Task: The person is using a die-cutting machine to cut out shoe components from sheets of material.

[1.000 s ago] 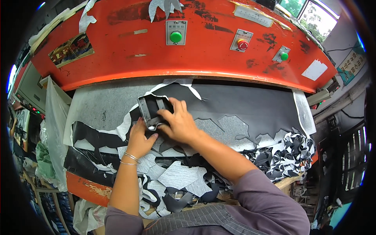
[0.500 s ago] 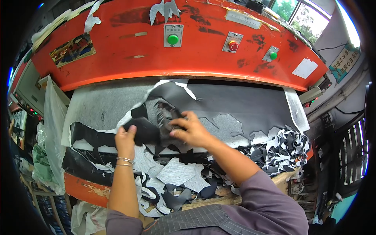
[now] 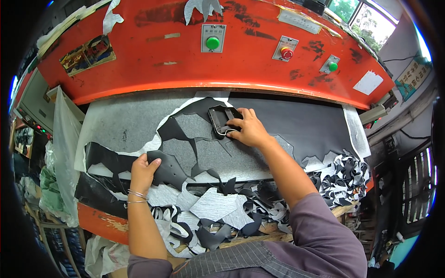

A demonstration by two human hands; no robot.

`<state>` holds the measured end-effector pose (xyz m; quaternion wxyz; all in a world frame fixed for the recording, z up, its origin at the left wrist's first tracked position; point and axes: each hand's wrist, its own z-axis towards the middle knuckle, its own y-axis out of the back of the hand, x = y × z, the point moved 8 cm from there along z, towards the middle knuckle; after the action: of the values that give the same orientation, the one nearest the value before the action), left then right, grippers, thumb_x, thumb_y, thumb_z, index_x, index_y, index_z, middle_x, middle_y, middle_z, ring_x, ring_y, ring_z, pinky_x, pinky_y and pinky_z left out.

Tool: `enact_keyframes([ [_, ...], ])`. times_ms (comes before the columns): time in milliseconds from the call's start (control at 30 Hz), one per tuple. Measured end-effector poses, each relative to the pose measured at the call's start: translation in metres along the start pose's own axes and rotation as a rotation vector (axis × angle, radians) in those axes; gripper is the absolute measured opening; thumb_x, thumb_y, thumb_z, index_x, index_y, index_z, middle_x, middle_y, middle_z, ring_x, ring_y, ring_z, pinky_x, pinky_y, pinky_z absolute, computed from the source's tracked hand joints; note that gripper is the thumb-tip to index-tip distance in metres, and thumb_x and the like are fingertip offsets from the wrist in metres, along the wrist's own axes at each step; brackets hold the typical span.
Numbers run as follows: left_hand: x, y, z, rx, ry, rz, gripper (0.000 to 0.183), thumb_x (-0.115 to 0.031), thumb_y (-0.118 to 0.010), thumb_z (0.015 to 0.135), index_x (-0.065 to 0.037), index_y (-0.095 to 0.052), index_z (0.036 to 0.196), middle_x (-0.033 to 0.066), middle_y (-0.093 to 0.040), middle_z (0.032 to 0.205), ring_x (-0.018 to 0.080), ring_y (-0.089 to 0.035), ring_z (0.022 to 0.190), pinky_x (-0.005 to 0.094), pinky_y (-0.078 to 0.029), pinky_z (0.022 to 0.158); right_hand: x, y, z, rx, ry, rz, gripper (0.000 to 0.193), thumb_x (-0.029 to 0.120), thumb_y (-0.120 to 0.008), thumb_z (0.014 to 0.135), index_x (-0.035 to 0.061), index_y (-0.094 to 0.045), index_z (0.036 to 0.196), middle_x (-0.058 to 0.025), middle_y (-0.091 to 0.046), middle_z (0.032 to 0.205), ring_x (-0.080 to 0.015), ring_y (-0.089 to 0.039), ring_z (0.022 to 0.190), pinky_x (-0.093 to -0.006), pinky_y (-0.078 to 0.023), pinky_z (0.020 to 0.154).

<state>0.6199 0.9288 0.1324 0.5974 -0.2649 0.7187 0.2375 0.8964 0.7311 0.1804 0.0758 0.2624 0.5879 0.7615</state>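
Note:
My right hand (image 3: 250, 127) grips a cutting die (image 3: 214, 124), a dark metal frame with an angular outline, by its right side. The die rests on or just above a black leather-like sheet (image 3: 296, 120), beside holes cut in that sheet. Between the thumb and fingers of my left hand (image 3: 143, 171) is a cut black piece (image 3: 168, 167) with a few small holes. It lies over the front edge of the pale grey cutting bed (image 3: 132, 118). Narrow black webs of the sheet run between the cut-out gaps.
Above the bed spans a red press beam (image 3: 157, 51) with a green button (image 3: 212, 43), a red button (image 3: 287, 53) and another green button (image 3: 333, 66). Scraps (image 3: 340, 178) heap at the right front. Grey-backed cut pieces (image 3: 215, 204) lie nearest me. Clear plastic (image 3: 65, 153) hangs left.
My right hand has carried the die up and to the right, away from my left hand. My left hand has come slightly down and left with the cut black piece.

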Motion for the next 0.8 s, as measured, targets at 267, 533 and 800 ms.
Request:
enact_keyframes([
  [267, -0.003, 0.003, -0.001, -0.035, -0.027, 0.261, 0.014, -0.006, -0.067, 0.082, 0.003, -0.06, 0.091, 0.0044, -0.064, 0.076, 0.0068, -0.054, 0.067, 0.0242, -0.046, 0.062, -0.024, -0.001, -0.035, -0.073, -0.007, 0.173, 0.067, 0.03, -0.077, 0.073, 0.0113, -0.051, 0.132, -0.0152, -0.056, 0.125, -0.0331, -0.046, 0.119, -0.0419, -0.036, 0.101],
  [533, -0.001, 0.007, 0.005, -0.13, -0.171, 0.544, 0.022, -0.012, -0.072, 0.078, 0.003, -0.061, 0.091, 0.0082, -0.064, 0.073, 0.0118, -0.054, 0.063, 0.0291, -0.046, 0.063, -0.034, -0.004, -0.044, -0.196, 0.005, 0.282, 0.045, 0.028, -0.075, 0.075, 0.0104, -0.062, 0.115, -0.0176, -0.059, 0.12, -0.0338, -0.05, 0.116, -0.0418, -0.039, 0.099],
  [800, -0.081, -0.022, -0.036, -0.606, -0.714, 0.972, 0.043, -0.013, -0.067, 0.081, -0.003, -0.052, 0.12, 0.0163, -0.057, 0.112, 0.0307, -0.054, 0.108, 0.0417, -0.041, 0.096, -0.048, -0.002, -0.053, -0.079, -0.025, 0.227, 0.067, 0.028, -0.075, 0.076, 0.0142, -0.048, 0.135, -0.0174, -0.052, 0.132, -0.0357, -0.044, 0.125, -0.0415, -0.033, 0.106],
])
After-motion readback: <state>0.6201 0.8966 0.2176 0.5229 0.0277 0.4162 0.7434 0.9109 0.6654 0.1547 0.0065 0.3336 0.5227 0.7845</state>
